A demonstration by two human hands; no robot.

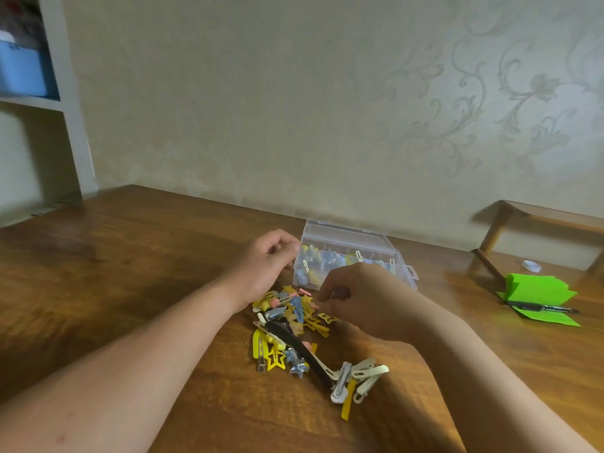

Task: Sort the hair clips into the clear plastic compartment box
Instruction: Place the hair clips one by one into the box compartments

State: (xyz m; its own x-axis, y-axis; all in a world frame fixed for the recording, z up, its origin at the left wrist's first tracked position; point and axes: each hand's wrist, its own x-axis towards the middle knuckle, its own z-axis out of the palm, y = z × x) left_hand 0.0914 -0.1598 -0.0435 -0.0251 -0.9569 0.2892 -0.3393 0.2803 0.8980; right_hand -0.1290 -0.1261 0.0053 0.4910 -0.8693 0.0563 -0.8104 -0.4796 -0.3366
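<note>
The clear plastic compartment box (376, 243) stands open on the table, with blue, yellow and white clips in its cells. In front of it lies a pile of hair clips (294, 325): yellow stars, blue and pink snap clips, a long black clip (294, 341) and white clips (362, 376). My left hand (264, 263) is at the box's left end, its curled thumb and fingers against the wall. My right hand (359, 295) hovers over the pile's far right edge with fingers curled down. Whether those fingers hold a clip is hidden.
The wooden table (130, 263) stands against a patterned wall. At the right are green paper sheets (539, 289) with a black pen (542, 308) on them, a small white object (531, 265) and a wooden stand (536, 217). A white shelf (65, 106) is at the far left.
</note>
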